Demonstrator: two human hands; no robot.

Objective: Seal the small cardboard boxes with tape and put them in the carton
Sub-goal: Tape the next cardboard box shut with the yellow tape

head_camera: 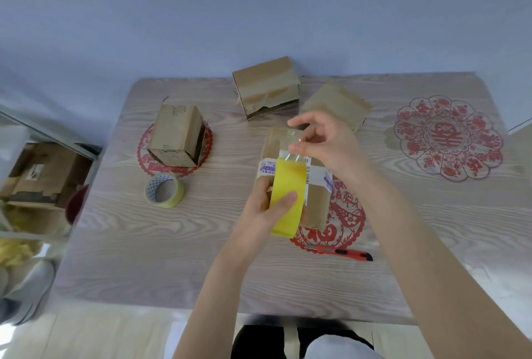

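My left hand [266, 209] grips a yellow tape roll [288, 194] held above a small cardboard box with a white label [316, 203] at the table's middle. My right hand [325, 142] pinches the free clear end of the tape [290, 148] and holds it over the box's far end. Three more small boxes stand on the table: one at the left [175, 134], one at the back middle with a torn flap [267, 86], one at the back right [336, 105]. A brown carton [43, 174] sits on the floor to the left of the table.
A second tape roll [164, 190] lies left of the box. A red utility knife [342, 252] lies near the front edge. Red paper-cut decorations [449, 140] mark the wooden table [144, 243]. Yellow and grey items sit on the floor at lower left.
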